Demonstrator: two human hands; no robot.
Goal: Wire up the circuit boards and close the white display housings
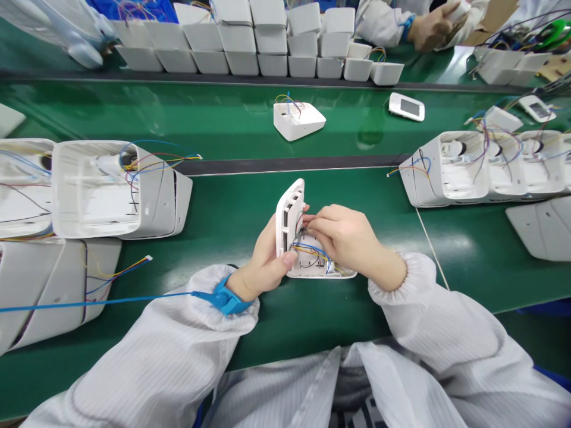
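Observation:
My left hand [264, 261] grips a white plastic cover panel [289, 217], holding it upright on edge above a white base part [321, 272] that lies on the green mat. Coloured wires [312, 248] run between the panel and the base. My right hand [345, 238] has its fingers pinched together at the wires just behind the panel; what sits in the fingertips is too small to make out. A blue wrist strap [225, 297] with a blue cord sits on my left wrist.
Open white housings with loose wires stand at the left [111, 190] and at the right [450, 169]. On the green belt beyond lie one white housing [298, 119] and a small display unit [405, 107]. Stacked white shells [250, 41] line the far side, where another person's hand [430, 27] works.

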